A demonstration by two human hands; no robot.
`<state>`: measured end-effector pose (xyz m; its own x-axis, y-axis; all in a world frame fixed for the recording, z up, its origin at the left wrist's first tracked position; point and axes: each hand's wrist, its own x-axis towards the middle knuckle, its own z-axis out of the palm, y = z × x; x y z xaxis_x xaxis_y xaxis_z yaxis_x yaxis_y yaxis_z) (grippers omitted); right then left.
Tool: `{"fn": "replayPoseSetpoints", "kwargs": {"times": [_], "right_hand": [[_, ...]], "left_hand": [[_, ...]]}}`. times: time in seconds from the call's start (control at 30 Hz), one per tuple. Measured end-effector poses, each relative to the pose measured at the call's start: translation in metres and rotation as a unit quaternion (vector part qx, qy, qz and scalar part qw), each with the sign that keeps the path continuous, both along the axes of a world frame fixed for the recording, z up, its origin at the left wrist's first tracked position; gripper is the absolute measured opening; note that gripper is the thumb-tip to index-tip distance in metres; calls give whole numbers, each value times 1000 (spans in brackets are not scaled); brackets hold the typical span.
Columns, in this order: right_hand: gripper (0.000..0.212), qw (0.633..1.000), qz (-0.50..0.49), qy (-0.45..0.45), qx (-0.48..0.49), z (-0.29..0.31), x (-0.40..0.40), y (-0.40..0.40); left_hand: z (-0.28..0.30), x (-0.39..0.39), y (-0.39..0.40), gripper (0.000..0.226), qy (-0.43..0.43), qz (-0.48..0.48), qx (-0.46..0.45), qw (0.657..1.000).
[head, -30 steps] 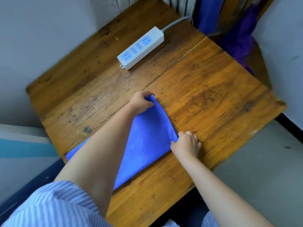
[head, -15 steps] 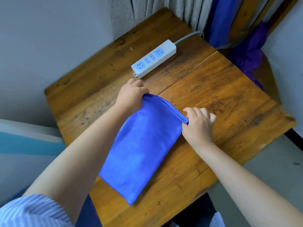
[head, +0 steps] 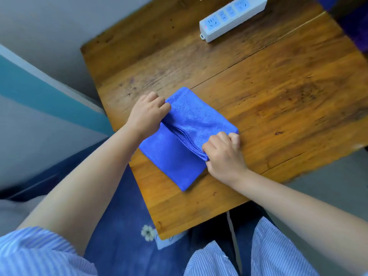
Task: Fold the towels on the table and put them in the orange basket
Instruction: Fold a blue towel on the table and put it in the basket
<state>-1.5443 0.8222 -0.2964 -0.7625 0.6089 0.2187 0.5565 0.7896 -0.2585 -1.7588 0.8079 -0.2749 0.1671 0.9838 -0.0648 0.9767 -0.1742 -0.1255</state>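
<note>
Both hands grip one folded blue towel lying on the wooden table at the centre of the frame: the left hand, left of centre, pinches the folded-over edge at the towel's left side, and the right hand, just right of centre, is clenched on the same stacked edge at its lower right. Between them the upper layer lies doubled over the lower. At the upper right a white power strip rests on the table, well apart from the towel.

no readable text, labels or numbers anywhere
</note>
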Motion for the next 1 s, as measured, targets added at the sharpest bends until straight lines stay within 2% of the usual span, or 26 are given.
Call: {"fn": "replayPoseSetpoints", "kwargs": {"times": [0.17, 0.3, 0.47, 0.63, 0.7, 0.77, 0.8, 0.9, 1.0], "right_hand": [[11, 998, 62, -2, 8, -7, -11, -34], [18, 994, 109, -19, 16, -15, -17, -57], [18, 989, 141, -34, 23, -25, -19, -67], [18, 987, 156, -45, 10, -33, -23, -75], [17, 981, 183, -57, 1, -37, -21, -75], [10, 970, 235, -56, -32, -39, -14, -70], [13, 964, 254, -50, -57, -38, -8, -66], [27, 963, 249, -14, -105, -30, 7, -44], [30, 981, 164, 30, -103, -19, 7, -13]], "left_hand": [[-7, -9, -39, 39, 17, 5, -9, 1000], [-12, -15, -67, 38, 26, 19, -38, 999], [-24, -21, -87, 22, 13, 34, -3, 999], [-32, -26, -93, 34, -4, 79, -26, 997], [-36, -26, -98, 28, -12, 109, -45, 993], [-46, -28, -106, 17, -40, 179, -79, 980], [-50, -25, -110, 18, -64, 212, -78, 972], [-48, -3, -121, 20, -148, 248, -2, 957], [-48, 30, -122, 18, -209, 287, 120, 927]]}}
